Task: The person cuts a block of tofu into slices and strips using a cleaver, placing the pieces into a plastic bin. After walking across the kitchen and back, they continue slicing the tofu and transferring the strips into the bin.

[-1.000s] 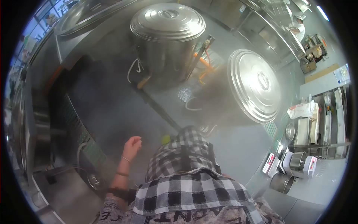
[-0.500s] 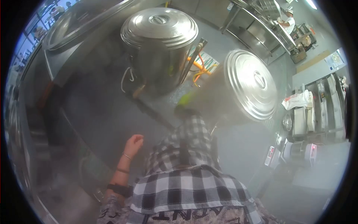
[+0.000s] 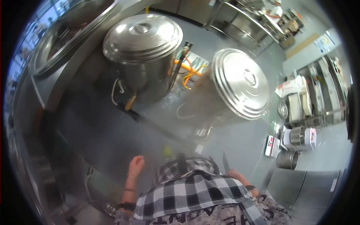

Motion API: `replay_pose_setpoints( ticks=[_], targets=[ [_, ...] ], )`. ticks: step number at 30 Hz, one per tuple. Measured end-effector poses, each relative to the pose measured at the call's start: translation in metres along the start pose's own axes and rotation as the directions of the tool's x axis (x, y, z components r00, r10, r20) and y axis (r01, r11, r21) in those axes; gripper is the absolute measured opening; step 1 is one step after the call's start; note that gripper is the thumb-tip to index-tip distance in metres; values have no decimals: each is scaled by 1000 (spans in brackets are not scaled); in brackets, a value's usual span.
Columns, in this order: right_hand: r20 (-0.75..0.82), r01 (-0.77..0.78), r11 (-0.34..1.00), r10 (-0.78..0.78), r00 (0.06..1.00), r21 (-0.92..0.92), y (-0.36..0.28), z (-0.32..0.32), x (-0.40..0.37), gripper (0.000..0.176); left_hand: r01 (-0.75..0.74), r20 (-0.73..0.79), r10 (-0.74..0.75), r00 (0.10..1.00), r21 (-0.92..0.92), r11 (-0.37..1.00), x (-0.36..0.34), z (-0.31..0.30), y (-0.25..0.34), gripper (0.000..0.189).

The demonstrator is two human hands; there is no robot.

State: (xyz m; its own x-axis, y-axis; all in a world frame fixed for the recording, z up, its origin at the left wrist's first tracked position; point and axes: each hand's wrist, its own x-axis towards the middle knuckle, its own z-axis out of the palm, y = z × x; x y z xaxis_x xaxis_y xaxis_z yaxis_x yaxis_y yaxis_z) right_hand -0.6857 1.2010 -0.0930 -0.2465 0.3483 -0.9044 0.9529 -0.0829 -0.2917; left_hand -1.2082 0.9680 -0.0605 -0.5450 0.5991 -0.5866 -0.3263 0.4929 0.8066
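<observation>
The right hand (image 3: 236, 174) is closed around what looks like a knife (image 3: 225, 162), its dark blade pointing toward 12 o'clock; the left hand (image 3: 137, 163) has its fingers curled together, with nothing visible in it. For a safe carry, a firm wrist and a blade angled low, close to the body and clear of the checked apron (image 3: 180, 189), would suit best. Mind the broad rim of the lidded pot (image 3: 148, 80) at 11 o'clock and the second lid (image 3: 243, 82) at 1 o'clock, with orange hoses (image 3: 192, 70) between them on the floor (image 3: 150, 140). Haze blurs the lower edges there, so short steps seem wise. Open floor lies between the hands and the pots, crossed by a dark strip (image 3: 159, 130).
</observation>
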Motion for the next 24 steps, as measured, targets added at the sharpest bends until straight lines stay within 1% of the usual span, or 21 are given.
replay_pose_setpoints(
  ticks=[1,2,3,4,5,6,7,8,9,11,12,13,14,15,17,18,20,21,22,23,24],
  targets=[
    [-12,-172,985,172,985,8,-26,-4,-8,23,-2,19,1,1000,57,998,-1,7,-1,15],
    [-21,-340,940,340,940,36,-44,-6,-12,24,15,65,-19,998,62,998,6,10,-11,16],
    [-47,-284,953,290,956,109,-37,-3,-7,26,24,125,-34,992,78,997,18,17,-19,16],
    [-83,-227,954,246,966,195,-25,3,-5,28,-10,152,-10,988,130,991,25,30,-17,17],
    [-158,-191,926,253,954,326,-19,9,-8,22,-49,185,14,983,185,981,30,45,-7,17],
    [-230,-148,881,274,934,449,-18,14,-13,19,-30,229,-17,973,201,979,32,63,7,18],
    [-264,-141,822,332,906,552,-26,16,-23,18,-1,268,-60,962,222,975,40,81,15,19],
    [-289,-122,758,385,876,641,-25,21,-40,22,-47,337,-48,940,268,962,44,100,16,19],
    [-291,-108,704,422,859,702,-13,34,-50,22,-99,407,-30,913,293,951,45,117,14,20],
    [-389,-16,663,457,800,748,16,56,-64,29,-191,525,-17,851,339,921,50,154,13,21],
    [-385,4,611,494,780,792,34,70,-73,29,-252,580,-29,814,397,883,50,175,13,21],
    [-381,10,591,507,773,806,53,87,-82,27,-315,631,-44,775,445,838,47,200,13,21],
    [-370,4,569,529,763,822,68,103,-71,24,-352,678,-63,732,457,817,63,228,3,21],
    [-359,23,517,561,745,855,86,120,-81,24,-373,702,-84,707,471,800,52,252,0,20],
    [-307,143,315,567,765,938,117,154,-98,16,-429,756,-129,641,493,757,27,304,-7,19],
    [-291,168,254,598,747,953,129,168,-109,16,-432,781,-184,596,506,747,9,333,-8,19],
    [-214,245,35,617,758,969,149,195,-138,11,-469,814,-273,513,532,705,-21,385,-18,19],
    [-195,260,-8,638,745,966,160,207,-152,11,-521,840,-303,451,523,675,-36,411,-25,18],
    [-169,337,-139,655,737,931,169,220,-160,8,-569,858,-326,396,509,646,-45,432,-32,18],
    [-148,412,-262,661,735,873,179,230,-171,7,-592,861,-336,380,506,627,-61,454,-35,18],
    [-144,427,-283,667,731,858,188,237,-182,7,-598,859,-395,325,510,618,-74,477,-40,18]
  ],
)
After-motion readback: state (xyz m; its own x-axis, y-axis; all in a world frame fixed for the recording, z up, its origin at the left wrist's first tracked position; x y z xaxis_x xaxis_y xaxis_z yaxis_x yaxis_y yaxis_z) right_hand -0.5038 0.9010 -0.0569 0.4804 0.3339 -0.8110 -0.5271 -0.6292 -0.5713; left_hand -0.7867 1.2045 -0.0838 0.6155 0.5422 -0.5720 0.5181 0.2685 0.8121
